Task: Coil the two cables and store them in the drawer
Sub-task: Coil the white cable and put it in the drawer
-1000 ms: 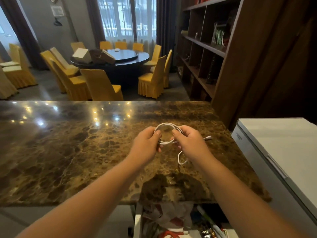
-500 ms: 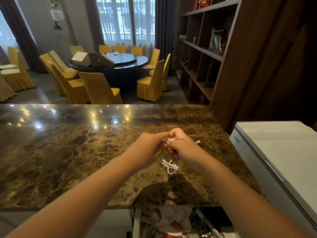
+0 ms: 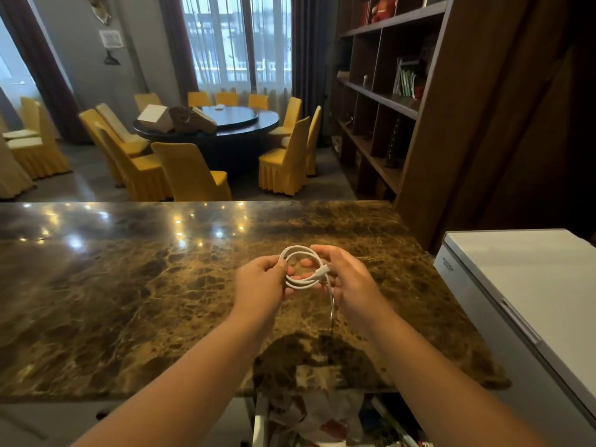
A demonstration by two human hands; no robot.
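Observation:
A white cable (image 3: 301,264) is wound into a round coil held above the brown marble counter (image 3: 129,301). My left hand (image 3: 261,285) pinches the coil's left side. On the coil's right side my right hand (image 3: 351,282) grips it near a white connector. One loose end hangs down below the coil beside my right wrist. Under the counter's near edge, an open drawer (image 3: 258,424) shows crumpled wrappers and small items. I see only one cable.
A white appliance (image 3: 529,285) stands at the right of the counter. A dark wooden shelf unit (image 3: 387,101) rises beyond it. Yellow chairs (image 3: 190,172) surround a round dark table (image 3: 225,124) in the room behind the counter.
My hands, pressed together around the bunched cable half a second ago, have moved apart. The cable now forms an open round coil between them, with one end dangling.

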